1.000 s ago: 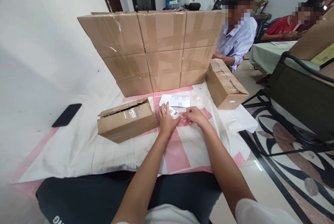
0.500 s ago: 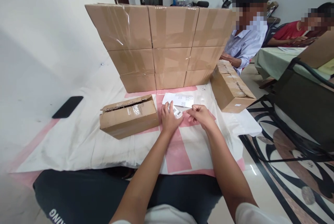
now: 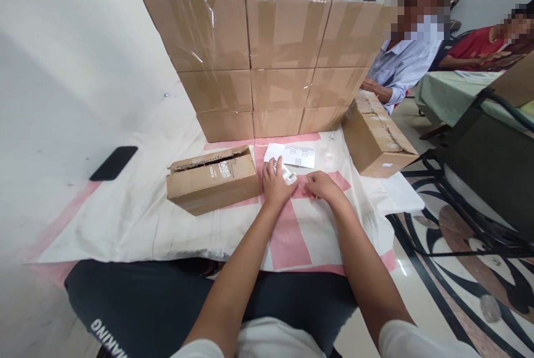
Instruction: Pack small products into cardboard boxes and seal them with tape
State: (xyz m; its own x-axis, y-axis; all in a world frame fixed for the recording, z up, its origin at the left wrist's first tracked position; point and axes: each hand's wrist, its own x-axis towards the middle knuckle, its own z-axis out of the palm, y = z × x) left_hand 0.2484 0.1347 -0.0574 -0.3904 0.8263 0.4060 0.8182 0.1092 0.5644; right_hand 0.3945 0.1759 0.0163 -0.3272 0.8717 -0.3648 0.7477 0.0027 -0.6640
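Observation:
My left hand (image 3: 275,184) is closed around a small white box-like object (image 3: 288,175) with a greyish patch on its near end, holding it low over the cloth. To its right, my right hand (image 3: 322,185) has its fingers curled into a pinch. Whatever may be between those fingertips is too small to make out. A white sheet of paper (image 3: 306,156) printed with small rectangles lies just beyond both hands. Beside my left hand stands a cardboard box (image 3: 214,194) with a torn slit along its top.
A wall of stacked taped cartons (image 3: 281,88) rises behind the paper. Another cardboard box (image 3: 386,144) sits at the table's right edge. A black phone (image 3: 114,163) lies at the left. Two other people sit beyond, near a dark chair (image 3: 479,163).
The view has shifted slightly, so everything sits a little farther right. The white object has turned a little in my left hand. My right hand stays pinched beside it.

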